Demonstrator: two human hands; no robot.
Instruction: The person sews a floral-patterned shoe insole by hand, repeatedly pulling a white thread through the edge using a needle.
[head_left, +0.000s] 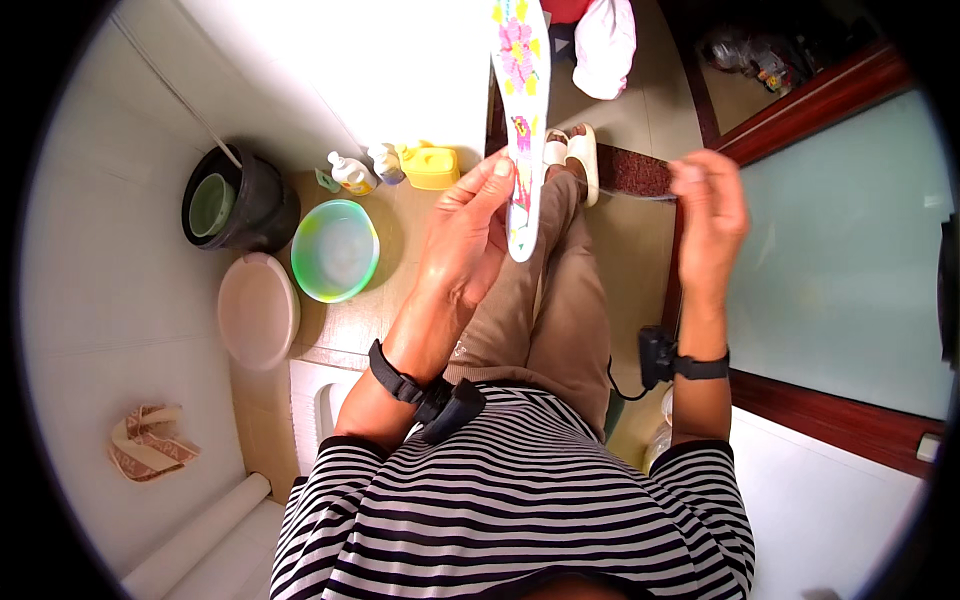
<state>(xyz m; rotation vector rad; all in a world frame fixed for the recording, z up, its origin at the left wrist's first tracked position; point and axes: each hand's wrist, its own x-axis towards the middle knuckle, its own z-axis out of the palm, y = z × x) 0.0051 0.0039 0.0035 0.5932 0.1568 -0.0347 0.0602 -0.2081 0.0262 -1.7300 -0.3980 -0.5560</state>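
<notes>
My left hand (472, 225) grips a white insole (518, 75) by its edge, thumb on the face. The insole stands lengthwise, its narrow end towards me and its far end cut off by the picture's top edge. Pink, yellow, red and green stitching forms flower patterns on it. Out to the right, my right hand (711, 214) is raised with thumb and fingers pinched together. A thin pale thread (637, 196) runs leftward from these fingers towards the insole. Whether a needle is in the fingers cannot be made out.
On the left floor stand a black bucket (274, 206) holding a green pot (212, 206), a green basin (336, 251) and a pink basin (257, 311). Bottles (352, 174) and a yellow jug (430, 166) line the wall. A red-framed glass door (840, 255) is at right.
</notes>
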